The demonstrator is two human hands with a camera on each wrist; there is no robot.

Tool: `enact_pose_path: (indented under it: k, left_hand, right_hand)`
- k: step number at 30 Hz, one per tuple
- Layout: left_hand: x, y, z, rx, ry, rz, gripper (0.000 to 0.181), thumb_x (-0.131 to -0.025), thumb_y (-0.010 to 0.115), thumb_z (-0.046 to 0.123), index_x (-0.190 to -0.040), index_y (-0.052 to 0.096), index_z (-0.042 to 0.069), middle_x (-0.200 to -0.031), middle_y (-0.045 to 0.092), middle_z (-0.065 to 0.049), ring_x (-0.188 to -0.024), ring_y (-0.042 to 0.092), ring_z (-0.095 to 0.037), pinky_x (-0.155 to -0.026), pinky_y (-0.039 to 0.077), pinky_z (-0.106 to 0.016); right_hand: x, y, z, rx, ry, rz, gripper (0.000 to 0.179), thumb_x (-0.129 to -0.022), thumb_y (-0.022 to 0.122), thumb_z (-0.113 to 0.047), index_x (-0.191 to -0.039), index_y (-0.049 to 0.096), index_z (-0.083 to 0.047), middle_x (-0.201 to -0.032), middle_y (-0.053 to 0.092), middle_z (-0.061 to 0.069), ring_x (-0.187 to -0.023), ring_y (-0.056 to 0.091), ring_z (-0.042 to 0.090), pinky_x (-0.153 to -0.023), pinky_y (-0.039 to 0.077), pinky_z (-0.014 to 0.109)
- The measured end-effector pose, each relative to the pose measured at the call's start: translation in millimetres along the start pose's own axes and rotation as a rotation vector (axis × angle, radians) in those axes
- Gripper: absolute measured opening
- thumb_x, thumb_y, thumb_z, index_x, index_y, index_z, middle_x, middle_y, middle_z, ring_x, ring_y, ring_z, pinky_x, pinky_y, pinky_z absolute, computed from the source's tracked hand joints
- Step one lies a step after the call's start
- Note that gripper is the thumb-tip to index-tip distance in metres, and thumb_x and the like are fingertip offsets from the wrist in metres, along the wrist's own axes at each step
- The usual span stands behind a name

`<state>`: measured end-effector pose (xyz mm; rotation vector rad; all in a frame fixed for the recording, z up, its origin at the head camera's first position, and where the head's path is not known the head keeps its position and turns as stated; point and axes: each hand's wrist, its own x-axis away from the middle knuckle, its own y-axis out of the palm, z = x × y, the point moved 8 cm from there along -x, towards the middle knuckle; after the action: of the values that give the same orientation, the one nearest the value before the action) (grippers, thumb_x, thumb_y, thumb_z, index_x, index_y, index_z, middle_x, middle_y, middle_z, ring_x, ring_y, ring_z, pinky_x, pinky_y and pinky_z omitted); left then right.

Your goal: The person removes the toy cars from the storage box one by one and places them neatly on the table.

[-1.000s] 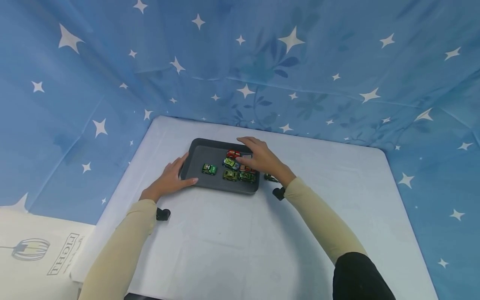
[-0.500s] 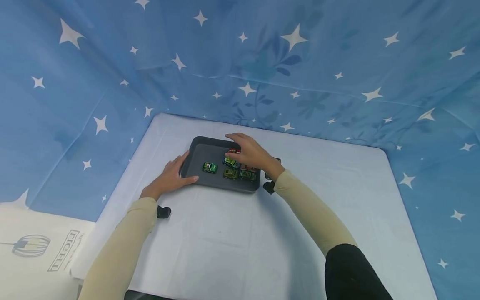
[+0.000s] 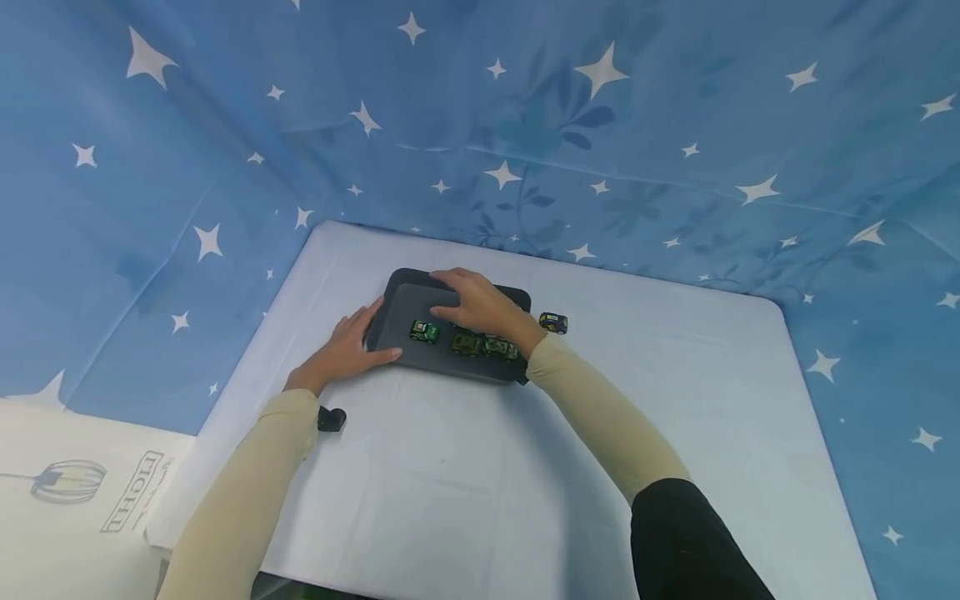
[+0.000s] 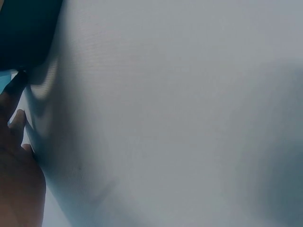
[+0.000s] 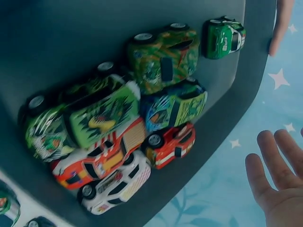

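Tray on table, long axis left to right, seven cars inside, mostly lengthwise, dark car outside right end, left hand spread wide against left end, right hand splayed above, holding nothing.

Your head view looks forward and down from the near side. Your wrist views are close — left facing the white tabletop, right facing the tray, which your head view shares.
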<state>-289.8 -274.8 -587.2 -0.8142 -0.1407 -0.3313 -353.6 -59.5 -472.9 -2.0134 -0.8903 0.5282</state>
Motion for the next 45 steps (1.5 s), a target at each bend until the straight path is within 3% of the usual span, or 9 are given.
enact_pose_path:
  k: [12,22,37,45]
  left_hand:
    - [-4.4,-1.1,5.9,-0.001,0.001,-0.014,0.116,-0.092,0.073,0.069,-0.174,-0.001,0.035,-0.178,0.000,-0.021,-0.161,-0.007,-0.047,-0.127,0.001,-0.069]
    - [-4.1,-2.7,5.7,0.005,0.016,0.002,0.115,-0.093,0.074,0.067,-0.175,0.001,0.033,-0.178,0.003,-0.020,-0.162,-0.004,-0.044,-0.129,-0.001,-0.062]
    - [-2.2,0.6,1.8,0.016,0.010,0.012,0.115,-0.092,0.075,0.067,-0.175,0.002,0.031,-0.178,0.004,-0.021,-0.162,-0.003,-0.045,-0.130,-0.002,-0.060]
    - [-0.4,-0.7,0.1,0.007,-0.007,0.018,0.116,-0.092,0.074,0.067,-0.175,0.002,0.031,-0.178,0.004,-0.021,-0.162,-0.003,-0.045,-0.130,0.000,-0.060]
  right_hand:
    - [-13.4,15,-7,0.008,0.006,-0.025,0.063,-0.105,0.074,-0.029,-0.155,0.053,0.003,-0.154,0.056,0.019,-0.143,0.053,0.034,-0.120,0.043,0.047]
    - [-22.5,31,-8,0.039,0.005,-0.075,0.062,-0.104,0.076,-0.026,-0.153,0.054,0.006,-0.150,0.059,0.021,-0.135,0.060,0.033,-0.114,0.049,0.044]
    - [-24.7,56,-5,0.057,0.024,-0.120,0.052,-0.103,0.076,-0.020,-0.146,0.061,0.006,-0.144,0.065,0.020,-0.134,0.061,0.033,-0.115,0.047,0.045]
    - [-27.8,63,-3,0.077,0.037,-0.146,0.046,-0.101,0.078,-0.019,-0.139,0.067,0.006,-0.132,0.071,0.020,-0.120,0.069,0.031,-0.104,0.056,0.044]
